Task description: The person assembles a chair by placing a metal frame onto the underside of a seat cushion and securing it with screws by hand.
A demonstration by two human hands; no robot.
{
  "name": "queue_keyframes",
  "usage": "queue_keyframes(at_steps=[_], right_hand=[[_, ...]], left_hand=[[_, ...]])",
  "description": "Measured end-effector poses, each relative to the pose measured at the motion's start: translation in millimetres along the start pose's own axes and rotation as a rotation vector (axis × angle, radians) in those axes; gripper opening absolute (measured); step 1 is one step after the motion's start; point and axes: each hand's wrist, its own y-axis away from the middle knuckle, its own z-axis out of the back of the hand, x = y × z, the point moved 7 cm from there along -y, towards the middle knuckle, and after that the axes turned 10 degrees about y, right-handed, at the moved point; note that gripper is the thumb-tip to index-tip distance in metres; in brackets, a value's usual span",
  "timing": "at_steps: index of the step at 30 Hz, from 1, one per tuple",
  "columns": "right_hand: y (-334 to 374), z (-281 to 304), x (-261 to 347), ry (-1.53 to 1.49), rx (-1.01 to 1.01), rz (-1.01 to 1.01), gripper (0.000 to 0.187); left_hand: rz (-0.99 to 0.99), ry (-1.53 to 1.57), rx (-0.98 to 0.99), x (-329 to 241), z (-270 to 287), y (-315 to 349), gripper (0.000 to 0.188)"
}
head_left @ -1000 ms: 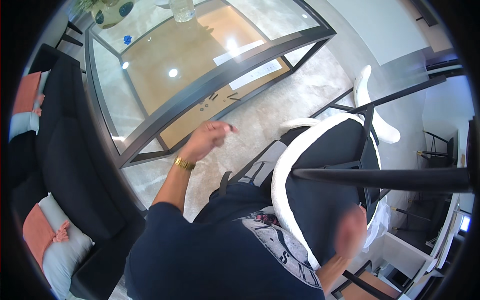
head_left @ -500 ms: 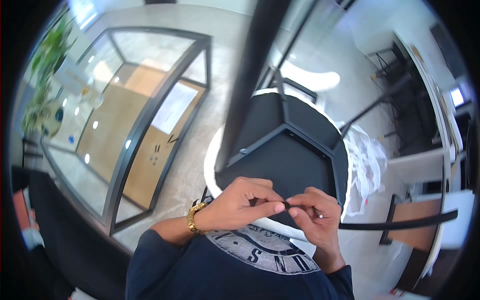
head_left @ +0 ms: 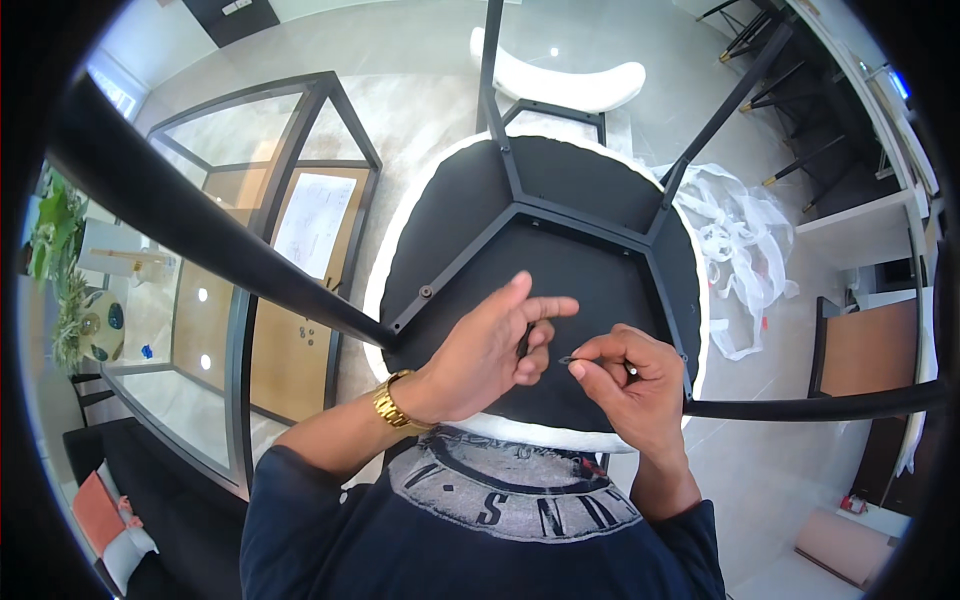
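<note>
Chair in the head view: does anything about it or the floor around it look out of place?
Yes. The chair is upside down, its black seat underside and metal legs pointing up at the camera. The left hand and right hand pinch a small dark part above it. Crumpled white plastic wrapping lies loose on the floor beside it.

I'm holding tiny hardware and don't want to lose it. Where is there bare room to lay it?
The black seat underside is bare between the frame bars and both hands: left hand, right hand pinching a small screw. The floor right of the chair is cluttered with white plastic wrapping.
</note>
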Motion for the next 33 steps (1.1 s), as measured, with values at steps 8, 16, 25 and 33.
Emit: queue_keyframes(at_steps=[8,16,25,33], right_hand=[[-7,-14,-8,0.015,0.049,0.005,0.012],[-6,-17,-10,0.076,-0.06,0.025,0.011],[-3,-13,-30,-0.158,-0.052,-0.092,0.01],[-5,7,-13,0.094,-0.042,-0.045,0.012]], left_hand=[[-0.065,-0.05,-0.001,3,-12,-9,0.104],[-0.075,0.158,0.085,2,-6,-10,0.076],[-0.067,0.071,0.124,10,1,-11,0.049],[-0.062,0.207,0.046,9,11,-13,0.04]])
